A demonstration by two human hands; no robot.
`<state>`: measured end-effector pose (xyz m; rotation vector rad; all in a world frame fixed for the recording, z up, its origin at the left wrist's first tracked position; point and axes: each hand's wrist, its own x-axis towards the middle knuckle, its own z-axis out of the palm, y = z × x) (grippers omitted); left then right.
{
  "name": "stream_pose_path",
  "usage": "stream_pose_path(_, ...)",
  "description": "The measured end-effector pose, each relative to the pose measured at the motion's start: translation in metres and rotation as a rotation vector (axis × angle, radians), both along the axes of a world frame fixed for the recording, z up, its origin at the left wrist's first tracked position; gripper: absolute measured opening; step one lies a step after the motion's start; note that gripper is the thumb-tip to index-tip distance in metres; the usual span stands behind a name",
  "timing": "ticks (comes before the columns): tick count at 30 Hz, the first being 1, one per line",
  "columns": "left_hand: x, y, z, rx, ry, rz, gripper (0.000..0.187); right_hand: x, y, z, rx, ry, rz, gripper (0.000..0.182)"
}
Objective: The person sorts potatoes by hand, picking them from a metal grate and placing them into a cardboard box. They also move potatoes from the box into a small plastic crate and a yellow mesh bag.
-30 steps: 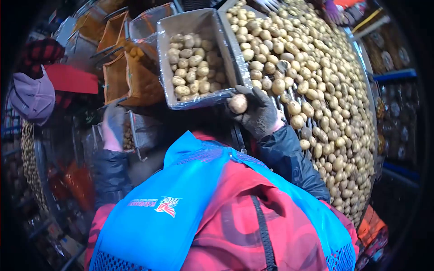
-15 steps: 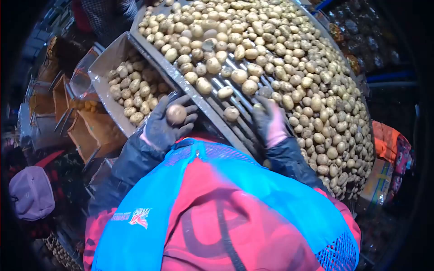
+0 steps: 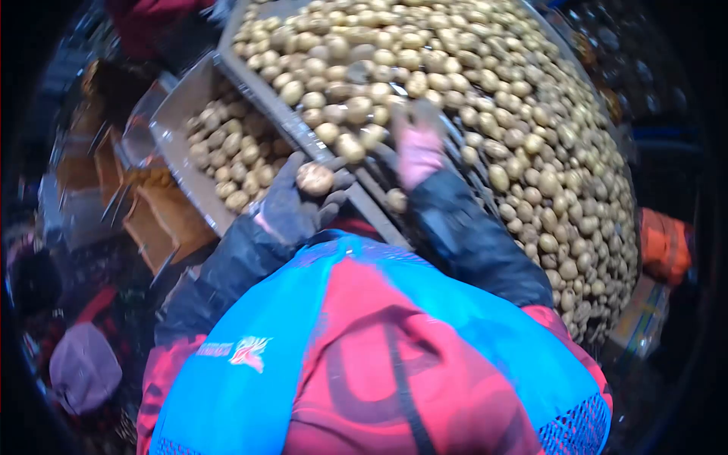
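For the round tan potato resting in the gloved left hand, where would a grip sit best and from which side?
Across the widest middle of the round tan potato, coming from above. It lies in the upturned palm of the dark-gloved left hand, so only its top and sides are free, and its rounded shape offers no edge.

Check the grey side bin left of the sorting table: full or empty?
Partly full. Potatoes cover the floor of the grey bin, yet its walls rise above them. The left hand holds one potato beside it.

Orange-brown bags (image 3: pixel 155 227) hung open at the left, below the grey bin. A purple cap (image 3: pixel 85 369) sat low left among dark clutter. An orange object (image 3: pixel 666 246) lay at the right edge, blurred.
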<state>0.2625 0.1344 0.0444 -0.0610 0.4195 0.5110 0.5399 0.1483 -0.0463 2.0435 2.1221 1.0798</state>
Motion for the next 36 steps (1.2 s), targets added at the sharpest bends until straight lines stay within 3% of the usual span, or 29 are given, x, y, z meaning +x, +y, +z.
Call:
stream_pose_path(1,0.000,0.001,-0.002,-0.022,-0.018,-0.031,0.065,-0.022,0.015,0.050,-0.294,0.522,-0.010,0.070)
stream_pose_path(3,0.002,0.002,-0.005,-0.045,-0.053,-0.071,0.065,-0.038,0.037,0.060,-0.289,0.671,-0.080,0.083)
stream_pose_path(4,0.003,0.005,-0.005,-0.042,-0.065,-0.068,0.065,-0.035,0.046,0.051,-0.244,0.625,0.021,0.075)
stream_pose_path(8,0.011,0.025,-0.007,-0.007,-0.154,-0.050,0.062,-0.023,-0.004,0.096,-0.347,0.891,0.455,0.059)
stream_pose_path(9,0.015,0.031,-0.002,-0.006,-0.135,-0.043,0.062,-0.015,-0.016,0.099,-0.235,0.890,0.521,0.053)
stream_pose_path(11,0.027,0.042,0.013,-0.038,-0.179,-0.021,0.062,0.019,-0.031,0.110,-0.231,0.885,0.317,0.046)
stream_pose_path(12,0.027,0.052,0.004,0.093,-0.100,-0.035,0.064,0.046,-0.029,0.077,-0.065,0.957,0.197,0.048)
stream_pose_path(13,0.032,0.058,0.008,0.114,-0.007,-0.035,0.067,0.055,-0.035,0.104,-0.226,1.070,-0.165,0.055)
stream_pose_path(14,0.036,0.060,0.012,0.136,0.085,-0.034,0.071,0.069,-0.033,0.090,-0.230,0.905,-0.381,0.064)
stream_pose_path(15,0.039,0.059,0.012,0.138,0.086,-0.036,0.071,0.079,-0.031,0.089,-0.345,0.958,-0.410,0.072)
stream_pose_path(18,0.050,0.052,0.009,0.205,0.196,-0.071,0.072,0.074,-0.024,0.085,-0.465,0.917,-0.562,0.070)
stream_pose_path(20,0.057,0.043,0.007,0.255,0.186,-0.161,0.073,0.072,-0.022,0.083,-0.409,1.070,-0.510,0.058)
stream_pose_path(21,0.057,0.043,-0.004,0.209,0.022,-0.252,0.065,0.063,-0.024,0.079,-0.424,1.141,-0.495,0.057)
stream_pose_path(22,0.058,0.041,-0.012,0.190,0.056,-0.310,0.062,0.052,-0.028,0.076,-0.430,1.208,-0.483,0.055)
stream_pose_path(26,0.072,0.037,-0.003,0.182,0.080,-0.462,0.058,0.007,-0.058,0.082,-0.264,1.500,-0.034,0.059)
stream_pose_path(28,0.081,0.034,0.012,0.205,0.115,-0.514,0.055,-0.009,-0.074,0.142,-0.453,1.479,0.203,0.060)
stream_pose_path(29,0.082,0.035,0.009,0.209,0.114,-0.523,0.055,-0.008,-0.080,0.147,-0.398,1.412,0.225,0.062)
stream_pose_path(30,0.083,0.035,0.003,0.191,0.025,-0.546,0.053,0.004,-0.080,0.152,-0.301,1.390,0.187,0.062)
stream_pose_path(32,0.083,0.035,0.000,0.171,-0.063,-0.565,0.050,0.061,-0.092,0.121,-0.131,1.320,-0.254,0.054)
stream_pose_path(34,0.087,0.030,0.013,0.201,0.168,-0.558,0.046,0.104,-0.103,0.147,-0.289,1.051,-0.720,0.050)
stream_pose_path(35,0.090,0.027,0.024,0.176,0.231,-0.548,0.040,0.127,-0.109,0.133,-0.391,0.915,-0.871,0.056)
stream_pose_path(36,0.094,0.028,0.014,0.215,0.215,-0.551,0.038,0.139,-0.113,0.120,-0.377,0.801,-0.865,0.058)
